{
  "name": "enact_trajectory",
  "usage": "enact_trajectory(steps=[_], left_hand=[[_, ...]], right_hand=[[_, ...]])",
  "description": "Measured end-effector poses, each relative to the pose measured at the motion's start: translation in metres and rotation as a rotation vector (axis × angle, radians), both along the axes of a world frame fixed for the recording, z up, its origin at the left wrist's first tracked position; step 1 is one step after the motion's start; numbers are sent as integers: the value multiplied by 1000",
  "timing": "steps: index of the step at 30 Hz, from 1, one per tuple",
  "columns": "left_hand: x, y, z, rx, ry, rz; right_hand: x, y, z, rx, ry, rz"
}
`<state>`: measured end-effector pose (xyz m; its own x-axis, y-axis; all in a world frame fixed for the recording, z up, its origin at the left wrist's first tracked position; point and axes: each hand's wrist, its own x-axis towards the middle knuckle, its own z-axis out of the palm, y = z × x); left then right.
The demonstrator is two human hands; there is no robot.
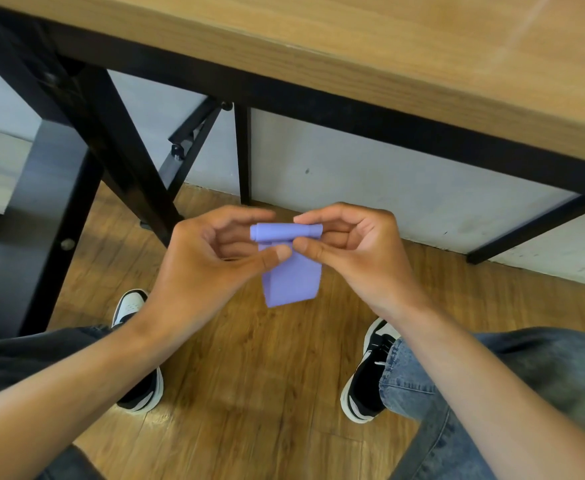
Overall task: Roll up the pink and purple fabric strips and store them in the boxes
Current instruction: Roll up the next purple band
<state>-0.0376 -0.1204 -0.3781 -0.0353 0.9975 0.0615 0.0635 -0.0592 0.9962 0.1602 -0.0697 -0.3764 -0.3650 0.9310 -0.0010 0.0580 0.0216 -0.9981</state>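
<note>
A purple fabric strip (pixel 291 278) is held in the air below the table edge, in front of my knees. Its upper end is wound into a tight small roll, and a short flat tail hangs down from it. My left hand (pixel 211 258) pinches the roll's left side between thumb and fingers. My right hand (pixel 349 240) grips the right side the same way, its thumb pressing the strip just under the roll. No pink strip and no box is in view.
A wooden table top (pixel 422 57) on a black metal frame (pixel 117 140) spans the upper view. Below are a wooden floor (pixel 259 393), a grey wall (pixel 370 195), and my two legs and black-and-white shoes.
</note>
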Motion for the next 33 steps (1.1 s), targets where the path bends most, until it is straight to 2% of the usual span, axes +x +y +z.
enact_trajectory(steps=[8, 17, 21, 27, 33], left_hand=[[1, 1, -1, -22, -27, -42], [2, -1, 0, -46, 27, -88], [3, -1, 4, -88, -51, -69], [-2, 1, 2, 62, 66, -42], [1, 0, 1, -7, -29, -58]], right_hand=[[1, 1, 2, -24, 2, -23], [1, 5, 2, 62, -76, -34], [0, 2, 3, 73, -72, 0], [1, 0, 4, 43, -90, 60], [1, 0, 4, 69, -41, 31]])
